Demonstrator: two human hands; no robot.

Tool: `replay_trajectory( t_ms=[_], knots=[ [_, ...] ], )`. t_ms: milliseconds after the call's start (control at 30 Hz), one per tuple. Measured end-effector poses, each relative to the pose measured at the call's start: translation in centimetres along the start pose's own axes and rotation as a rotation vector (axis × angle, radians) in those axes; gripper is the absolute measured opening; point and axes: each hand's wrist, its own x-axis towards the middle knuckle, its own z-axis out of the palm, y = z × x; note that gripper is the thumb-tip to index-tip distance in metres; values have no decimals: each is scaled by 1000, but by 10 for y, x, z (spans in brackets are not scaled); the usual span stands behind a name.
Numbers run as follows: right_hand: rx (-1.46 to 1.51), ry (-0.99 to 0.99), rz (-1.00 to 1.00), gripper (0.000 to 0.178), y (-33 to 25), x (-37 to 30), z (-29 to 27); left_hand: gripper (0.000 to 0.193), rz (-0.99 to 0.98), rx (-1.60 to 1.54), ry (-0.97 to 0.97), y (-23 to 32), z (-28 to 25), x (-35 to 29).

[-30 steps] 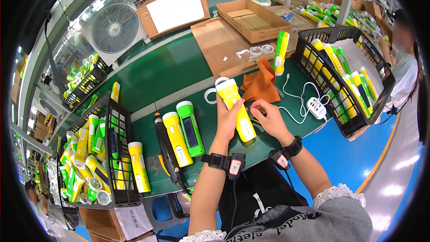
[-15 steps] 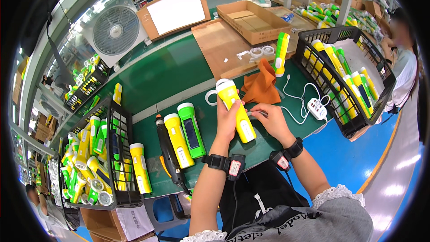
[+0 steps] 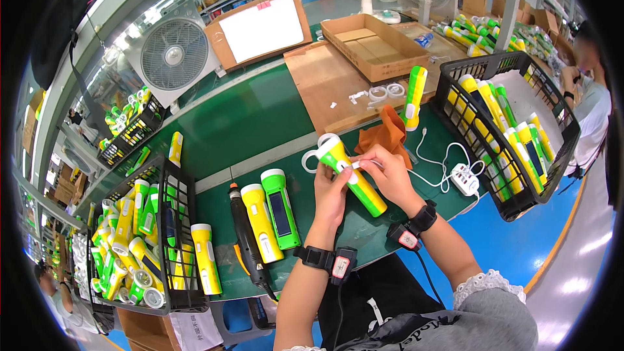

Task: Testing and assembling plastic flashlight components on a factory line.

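Note:
My left hand (image 3: 330,194) is wrapped round a yellow-and-green flashlight (image 3: 369,196), its wide head pointing away from me and its green side turned up. In my right hand (image 3: 389,174), thumb and fingers pinch a white cable plug (image 3: 355,165) against the flashlight's side; whether it is inserted, I cannot tell. The white cable leads from the right hand toward a white power strip (image 3: 465,179). Just beyond my hands lies an orange cloth (image 3: 383,135), with another green-and-yellow flashlight (image 3: 414,99) beside it. A white ring (image 3: 309,161) rests by the held flashlight's head.
Left of my hands are a yellow flashlight (image 3: 262,224), a green one with a dark panel (image 3: 281,211) and a black electric screwdriver (image 3: 248,244). Black crates of flashlights flank me, left (image 3: 170,299) and right (image 3: 513,211). Beyond sits a cardboard tray (image 3: 370,68). A person (image 3: 588,97) works at right.
The flashlight has rolled in my left hand, from its yellow side to its green side. My right hand has moved in against its side with the plug. The whole view has shifted slightly.

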Motion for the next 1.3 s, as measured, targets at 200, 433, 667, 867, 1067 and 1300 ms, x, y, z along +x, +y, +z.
replay_trajectory(
  t_ms=[200,433,667,867,1067,1300],
  knots=[
    [167,-28,108,8,-1,-1,2,39,-86,-156,57,-3,6,-2],
    [114,61,70,8,1,-3,0,44,-112,26,134,-1,5,-2],
    [244,102,145,8,9,-7,-2,42,-108,138,119,3,12,-6],
    [61,66,33,10,-2,-6,-8,35,-85,201,109,3,10,-6],
    [7,73,27,10,0,-6,-4,31,-113,183,138,5,17,-6],
    [83,52,70,9,4,-5,-4,31,-181,186,81,9,19,-9]
  ],
)
